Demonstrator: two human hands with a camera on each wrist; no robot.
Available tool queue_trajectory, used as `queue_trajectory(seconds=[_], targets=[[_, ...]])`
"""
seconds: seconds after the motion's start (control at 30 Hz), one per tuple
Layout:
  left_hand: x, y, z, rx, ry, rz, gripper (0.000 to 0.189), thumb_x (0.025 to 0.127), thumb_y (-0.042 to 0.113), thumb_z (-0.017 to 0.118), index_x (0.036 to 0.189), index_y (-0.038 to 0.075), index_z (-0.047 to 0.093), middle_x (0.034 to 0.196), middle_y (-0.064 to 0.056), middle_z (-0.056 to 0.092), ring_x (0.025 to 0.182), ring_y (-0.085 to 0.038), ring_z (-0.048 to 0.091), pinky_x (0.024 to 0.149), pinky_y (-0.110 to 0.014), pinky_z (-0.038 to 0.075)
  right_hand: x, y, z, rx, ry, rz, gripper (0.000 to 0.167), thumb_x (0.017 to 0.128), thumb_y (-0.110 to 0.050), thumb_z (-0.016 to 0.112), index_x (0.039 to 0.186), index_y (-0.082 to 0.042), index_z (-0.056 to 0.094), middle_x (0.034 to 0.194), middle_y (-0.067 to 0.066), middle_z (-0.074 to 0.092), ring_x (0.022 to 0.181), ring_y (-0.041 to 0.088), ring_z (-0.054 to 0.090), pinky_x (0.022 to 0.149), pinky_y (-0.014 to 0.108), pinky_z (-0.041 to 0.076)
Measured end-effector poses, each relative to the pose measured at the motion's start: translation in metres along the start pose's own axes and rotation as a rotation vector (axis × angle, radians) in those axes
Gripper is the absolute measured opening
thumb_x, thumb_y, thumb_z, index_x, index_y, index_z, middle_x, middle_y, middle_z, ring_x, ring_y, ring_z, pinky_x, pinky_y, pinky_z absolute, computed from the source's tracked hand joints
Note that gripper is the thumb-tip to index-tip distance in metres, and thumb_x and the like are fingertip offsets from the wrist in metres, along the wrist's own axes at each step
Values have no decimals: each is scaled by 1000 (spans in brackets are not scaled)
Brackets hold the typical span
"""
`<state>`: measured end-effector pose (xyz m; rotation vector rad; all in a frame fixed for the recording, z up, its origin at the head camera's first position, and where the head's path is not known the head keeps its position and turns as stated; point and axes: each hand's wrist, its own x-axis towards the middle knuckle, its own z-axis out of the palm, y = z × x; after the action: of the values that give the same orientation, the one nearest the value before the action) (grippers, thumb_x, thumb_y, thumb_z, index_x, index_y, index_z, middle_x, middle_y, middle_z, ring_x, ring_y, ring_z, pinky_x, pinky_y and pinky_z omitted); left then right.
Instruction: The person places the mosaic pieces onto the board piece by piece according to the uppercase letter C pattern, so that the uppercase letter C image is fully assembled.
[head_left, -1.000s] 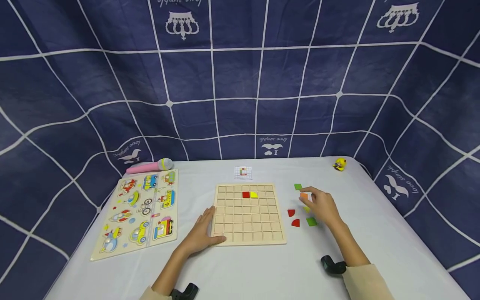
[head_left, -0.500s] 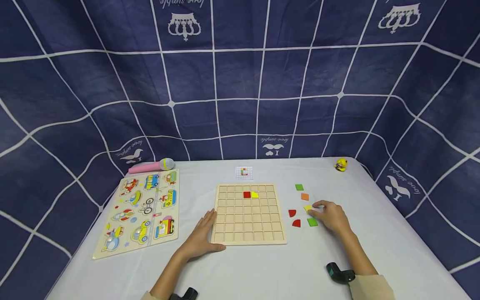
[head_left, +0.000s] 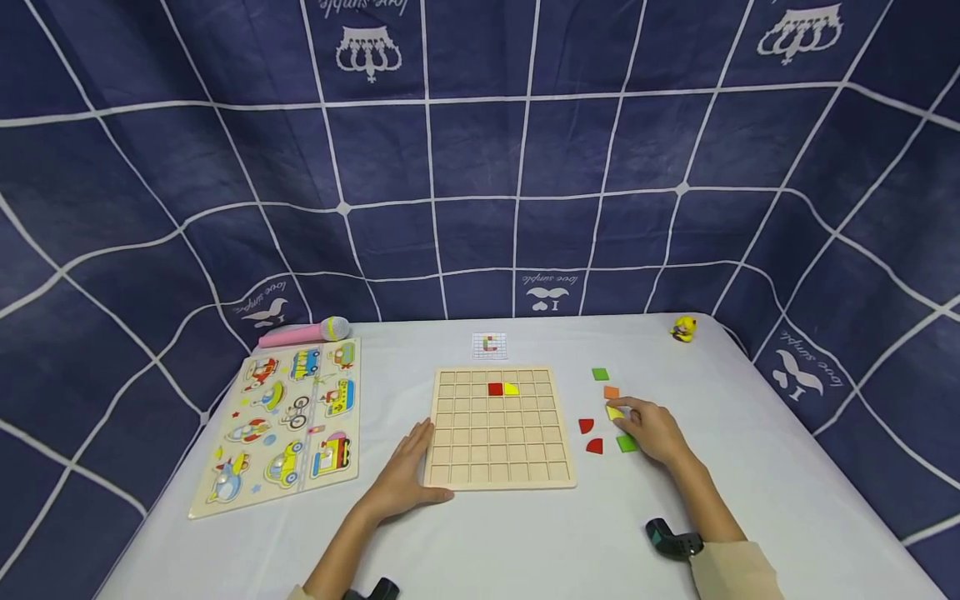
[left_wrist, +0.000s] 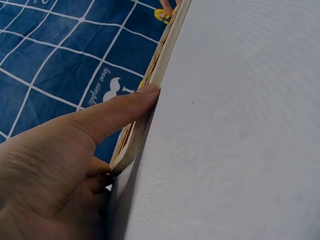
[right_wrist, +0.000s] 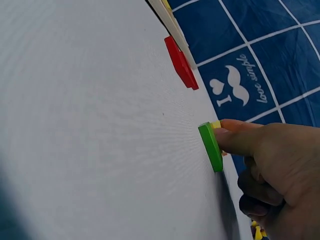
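Observation:
A square wooden grid board [head_left: 498, 455] lies in the middle of the table, with a red square tile [head_left: 495, 389] and a yellow tile [head_left: 512, 389] in its upper cells. My left hand [head_left: 401, 477] rests against its near left corner, fingers along the left side, thumb on the front edge. To the board's right, my right hand [head_left: 655, 432] pinches a yellow tile [head_left: 613, 412] between thumb and index finger. A green tile [right_wrist: 210, 146] stands in front of those fingertips in the right wrist view. Near them lie an orange tile [head_left: 611, 392] and red quarter-round tiles [head_left: 594, 446].
Another green tile [head_left: 600, 374] lies farther back. Behind the board is a small printed pattern card [head_left: 490, 346]. A vehicle peg puzzle [head_left: 258, 446] and a pink toy microphone [head_left: 300, 334] are at the left. A yellow figurine [head_left: 683, 328] stands at the back right.
My right hand has come down from the orange tile to the yellow one, gripped it and shifted it slightly up. The left hand has stayed at the board's corner.

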<state>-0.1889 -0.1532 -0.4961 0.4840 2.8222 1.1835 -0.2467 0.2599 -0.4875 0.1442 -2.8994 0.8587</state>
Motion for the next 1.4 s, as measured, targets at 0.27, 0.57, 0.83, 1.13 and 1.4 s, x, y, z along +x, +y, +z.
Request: queue_trajectory(seconds=[0.27, 0.57, 0.83, 1.13, 1.4], targets=[[-1, -1, -1, 36, -11, -1, 113, 58, 36, 86, 143, -4, 23, 150, -18, 19, 139, -32, 12, 112, -44, 9, 1, 3, 1, 22, -5, 24, 41, 80, -28, 72, 115, -9, 65, 55, 0, 38, 50, 15, 36, 44, 24, 28], [-2, -4, 0, 54, -23, 6, 112, 60, 40, 84, 144, -2, 23, 151, -16, 19, 139, -30, 11, 112, -42, 9, 2, 1, 2, 19, -26, 10, 33, 83, -23, 70, 112, -10, 67, 54, 0, 38, 49, 15, 36, 45, 24, 29], [-2, -5, 0, 54, -20, 23, 110, 61, 41, 83, 144, -2, 25, 151, -15, 18, 139, -30, 10, 112, -42, 9, 1, 4, -5, 30, 13, 47, 37, 81, -18, 71, 115, -6, 64, 54, 0, 39, 48, 15, 35, 43, 25, 28], [-1, -4, 0, 55, -19, 23, 109, 61, 39, 84, 144, -1, 26, 151, -15, 19, 139, -30, 11, 112, -43, 9, 2, 7, -6, 30, -3, 59, 32, 80, -24, 72, 107, -7, 67, 55, 0, 38, 50, 15, 34, 45, 25, 29], [-2, -3, -1, 54, -15, 26, 108, 61, 37, 84, 143, -1, 27, 151, -15, 19, 139, -30, 11, 112, -42, 9, 10, -21, -6, 50, 22, -33, 34, 78, -23, 74, 108, -8, 67, 55, -2, 33, 50, 14, 31, 43, 25, 26]])
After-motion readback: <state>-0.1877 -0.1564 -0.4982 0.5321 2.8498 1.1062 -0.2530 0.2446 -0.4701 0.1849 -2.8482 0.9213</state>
